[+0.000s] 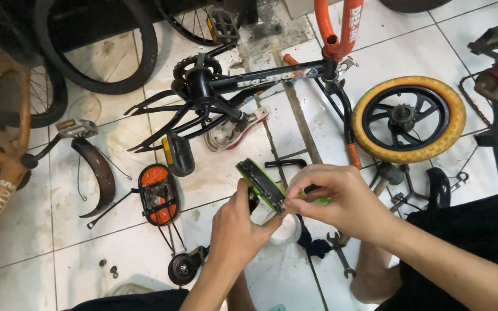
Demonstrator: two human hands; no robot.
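Both hands hold a small training wheel with a green rim and black tyre, up above the tiled floor. The left hand has its grip pinching the wheel from below. The right hand has its grip pinching the wheel's green side. Just past them, a black little bike frame lies on the floor. A yellow wheel lies to the right. An orange pedal lies to the left.

One head-worn camera looks steeply down, close over the tiled floor, perhaps tilted.
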